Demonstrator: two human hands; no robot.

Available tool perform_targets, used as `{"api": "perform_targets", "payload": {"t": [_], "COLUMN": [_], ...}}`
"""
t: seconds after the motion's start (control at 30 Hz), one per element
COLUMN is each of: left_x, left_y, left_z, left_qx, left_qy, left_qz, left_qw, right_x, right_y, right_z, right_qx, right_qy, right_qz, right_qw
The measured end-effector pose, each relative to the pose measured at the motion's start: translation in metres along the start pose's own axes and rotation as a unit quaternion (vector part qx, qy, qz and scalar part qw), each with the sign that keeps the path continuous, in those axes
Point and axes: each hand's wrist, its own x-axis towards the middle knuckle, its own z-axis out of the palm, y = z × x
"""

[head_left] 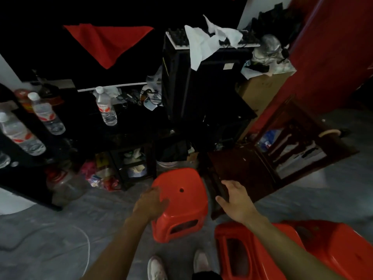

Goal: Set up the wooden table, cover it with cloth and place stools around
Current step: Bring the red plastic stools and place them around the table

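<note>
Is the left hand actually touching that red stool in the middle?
Touching. In the head view the left hand lies on the near left edge of the red stool, fingers over its seat with no gap showing.
</note>
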Motion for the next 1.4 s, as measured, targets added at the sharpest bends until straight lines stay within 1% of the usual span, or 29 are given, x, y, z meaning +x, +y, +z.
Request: {"api": "perform_targets", "payload": {"t": [0.13, 0.27, 0.4, 0.5, 0.63, 0.67, 0.83, 0.93, 1.0, 1.07, 1.13, 1.27, 1.4], "left_x": [0.007, 0.008, 0.027, 0.056, 0.107, 0.119, 0.174, 0.198, 0.208, 0.214, 0.217, 0.217, 0.219], "left_y": [0.0, 0.023, 0.035, 0.032, 0.017, 0.013, -0.014, -0.025, -0.032, -0.037, -0.04, -0.042, -0.046], "left_z": [-0.003, -0.019, 0.003, 0.037, 0.086, 0.099, 0.158, 0.182, 0.195, 0.205, 0.212, 0.215, 0.216], "left_qx": [-0.044, -0.075, -0.09, -0.118, -0.127, -0.126, -0.085, -0.093, -0.119, -0.12, -0.12, -0.152, -0.161], "left_qy": [0.007, 0.021, 0.026, 0.031, 0.09, 0.095, 0.069, 0.058, 0.067, 0.067, 0.068, 0.081, 0.088], "left_qz": [-0.025, -0.064, -0.104, -0.124, -0.128, -0.129, -0.163, -0.198, -0.202, -0.201, -0.202, -0.208, -0.215], "left_qw": [0.999, 0.995, 0.99, 0.985, 0.979, 0.979, 0.981, 0.974, 0.97, 0.97, 0.97, 0.963, 0.959], "right_x": [0.043, 0.096, 0.148, 0.185, 0.223, 0.232, 0.279, 0.299, 0.307, 0.312, 0.316, 0.324, 0.326], "right_y": [0.003, 0.005, 0.019, 0.039, 0.069, 0.076, 0.1, 0.106, 0.107, 0.108, 0.111, 0.115, 0.117], "right_z": [0.002, 0.006, 0.029, 0.065, 0.132, 0.149, 0.223, 0.253, 0.267, 0.277, 0.282, 0.282, 0.282], "right_qx": [-0.004, 0.008, 0.009, 0.002, -0.033, -0.039, -0.02, -0.013, -0.018, -0.028, -0.02, 0.032, 0.038], "right_qy": [-0.04, -0.065, -0.089, -0.102, -0.101, -0.106, -0.136, -0.142, -0.144, -0.145, -0.141, -0.148, -0.149], "right_qz": [-0.002, -0.022, -0.035, -0.04, -0.034, -0.032, -0.033, -0.039, -0.04, -0.035, -0.024, 0.011, 0.02], "right_qw": [0.999, 0.998, 0.995, 0.994, 0.994, 0.993, 0.99, 0.989, 0.989, 0.988, 0.989, 0.988, 0.988]}}
